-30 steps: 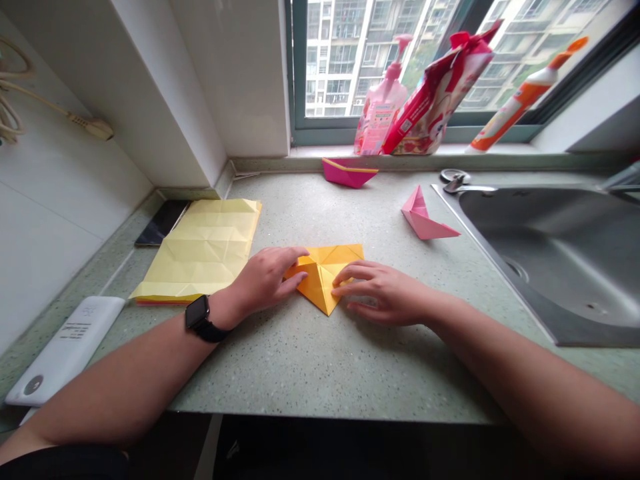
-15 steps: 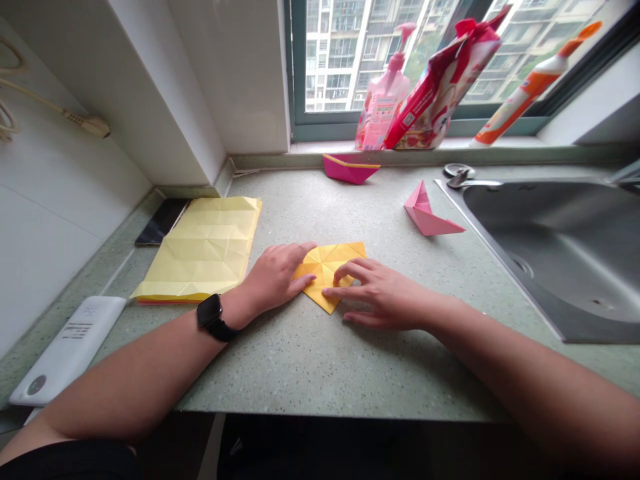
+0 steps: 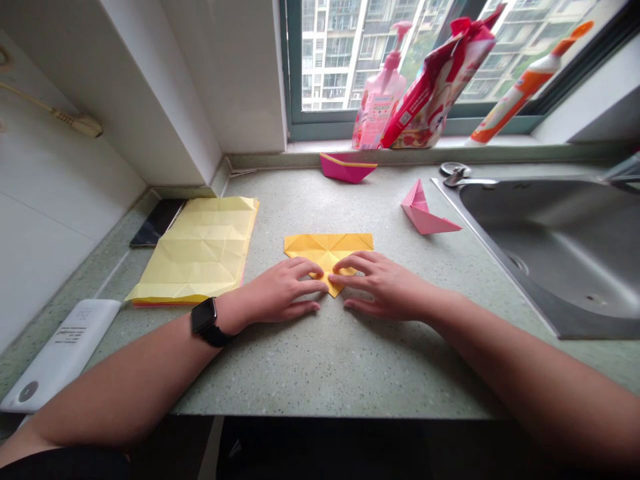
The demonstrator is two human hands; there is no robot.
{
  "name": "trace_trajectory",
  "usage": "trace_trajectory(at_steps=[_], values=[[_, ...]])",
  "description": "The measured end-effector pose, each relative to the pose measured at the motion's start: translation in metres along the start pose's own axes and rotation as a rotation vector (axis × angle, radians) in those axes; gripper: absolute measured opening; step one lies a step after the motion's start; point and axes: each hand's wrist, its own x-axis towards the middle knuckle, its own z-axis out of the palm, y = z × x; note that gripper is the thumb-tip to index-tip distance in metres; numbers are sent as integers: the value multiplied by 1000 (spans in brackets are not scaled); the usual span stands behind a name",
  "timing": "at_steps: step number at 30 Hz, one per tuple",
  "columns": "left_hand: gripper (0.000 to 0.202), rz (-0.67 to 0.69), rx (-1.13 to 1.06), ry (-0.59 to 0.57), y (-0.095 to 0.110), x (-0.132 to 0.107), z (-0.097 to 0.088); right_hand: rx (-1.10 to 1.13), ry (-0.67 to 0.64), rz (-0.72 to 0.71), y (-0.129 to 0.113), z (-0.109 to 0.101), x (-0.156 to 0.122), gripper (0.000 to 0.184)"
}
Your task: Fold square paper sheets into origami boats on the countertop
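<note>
A folded piece of golden-yellow paper (image 3: 327, 244) lies flat on the counter, with crease lines across it, a straight far edge and a point towards me. My left hand (image 3: 286, 287), wearing a black watch on its wrist, touches the paper's near left part with its fingertips. From the other side, fingertips of my right hand (image 3: 383, 283) rest on the paper close to its middle. Both hands have their fingers apart and slightly bent, the lowest finger of each being over the counter. Part of the paper is hidden under the fingers.
Creased pale-yellow sheets (image 3: 200, 247) lie at left, with a dark phone (image 3: 156, 223) and a white power bank (image 3: 65, 350) nearby. Behind are a magenta paper boat (image 3: 347, 171) and a pink folded boat (image 3: 425, 217). A steel sink (image 3: 545, 253) is at right.
The yellow paper has turned so its straight edge faces away from me. My left hand has shifted from its left edge to the near side; my right hand has barely moved.
</note>
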Motion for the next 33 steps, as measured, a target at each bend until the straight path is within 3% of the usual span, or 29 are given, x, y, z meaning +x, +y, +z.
trace_trajectory(at_steps=[6,18,27,33], values=[[34,1,21,-47,3,-1,-6,99,-44,-21,-1,-8,-1,33],[29,-23,124,-41,7,3,-3,85,-46,-2,-5,-9,1,30],[25,-86,195,58,-3,-1,-7,85,-48,-4,-4,-8,1,29],[22,-136,188,64,-5,-2,-6,99,-48,0,-3,-8,1,31]])
